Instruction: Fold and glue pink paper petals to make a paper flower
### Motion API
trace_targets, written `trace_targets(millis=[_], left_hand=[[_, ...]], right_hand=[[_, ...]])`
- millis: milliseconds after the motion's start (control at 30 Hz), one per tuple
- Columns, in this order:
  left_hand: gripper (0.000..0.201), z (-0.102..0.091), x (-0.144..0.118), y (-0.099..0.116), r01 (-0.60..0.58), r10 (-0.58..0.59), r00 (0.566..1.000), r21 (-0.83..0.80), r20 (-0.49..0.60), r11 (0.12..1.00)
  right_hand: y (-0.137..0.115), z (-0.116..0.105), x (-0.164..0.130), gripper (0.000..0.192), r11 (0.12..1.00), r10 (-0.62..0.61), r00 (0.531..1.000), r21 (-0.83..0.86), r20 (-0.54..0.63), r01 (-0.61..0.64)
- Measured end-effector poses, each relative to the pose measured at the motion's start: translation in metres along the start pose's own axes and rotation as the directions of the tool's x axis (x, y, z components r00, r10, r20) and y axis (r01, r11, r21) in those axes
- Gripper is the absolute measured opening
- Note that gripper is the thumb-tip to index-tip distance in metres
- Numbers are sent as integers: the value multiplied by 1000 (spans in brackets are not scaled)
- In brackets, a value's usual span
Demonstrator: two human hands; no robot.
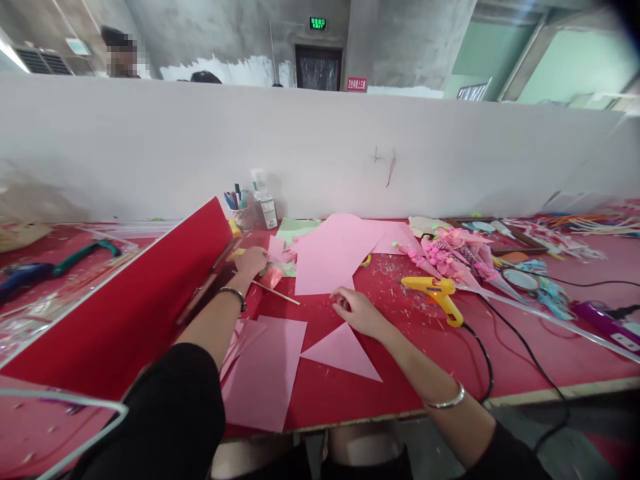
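1. Red, flat, long panel (145, 287): left hand (253, 261) near its far end, grip we can't tell.
2. Pink rectangular paper sheet (267, 377): flat, nearest us.
3. Pink triangular paper piece (345, 355): just right of sheet; right hand (359, 312) just beyond, fingers loosely curled, we see nothing held.

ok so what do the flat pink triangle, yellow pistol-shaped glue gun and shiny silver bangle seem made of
Flat pink triangle: probably matte paper or thin card, by its crisp straight edges.
Yellow pistol-shaped glue gun: likely smooth hard plastic, from its even, moulded-looking body.
Shiny silver bangle: seems polished metal, given bright highlights.
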State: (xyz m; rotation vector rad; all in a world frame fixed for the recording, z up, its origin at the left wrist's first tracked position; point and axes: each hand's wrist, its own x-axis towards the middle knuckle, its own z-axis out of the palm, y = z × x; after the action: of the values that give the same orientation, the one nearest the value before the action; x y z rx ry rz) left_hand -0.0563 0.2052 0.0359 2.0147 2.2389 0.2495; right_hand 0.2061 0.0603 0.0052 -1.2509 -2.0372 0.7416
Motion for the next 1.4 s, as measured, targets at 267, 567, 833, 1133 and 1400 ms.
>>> trace_targets(millis=[267, 567, 833, 1133, 1400], left_hand=[[28, -9, -16, 14, -240, 239, 960, 9, -145, 971], [33, -20, -155, 38, -741, 765, 639, -201, 83, 641], [61, -8, -233, 40, -748, 764, 636, -160, 106, 645], [55, 0, -252, 39, -845, 846, 533, 41, -16, 533], [35, 15, -269, 51, -877, 883, 469, 113, -9, 467]], right_hand=[[-7, -6, -1, 24, 999, 37, 998, 5, 46, -37], [-51, -33, -32, 60, 965, 11, 964, -255, 267, 60], [-68, -14, -69, 29, 858, -82, 960, -470, 268, 205], [-70, -22, -82, 20, 848, -256, 953, -436, 163, 302], [-30, -18, -108, 23, 916, -297, 944, -237, 144, 324]])
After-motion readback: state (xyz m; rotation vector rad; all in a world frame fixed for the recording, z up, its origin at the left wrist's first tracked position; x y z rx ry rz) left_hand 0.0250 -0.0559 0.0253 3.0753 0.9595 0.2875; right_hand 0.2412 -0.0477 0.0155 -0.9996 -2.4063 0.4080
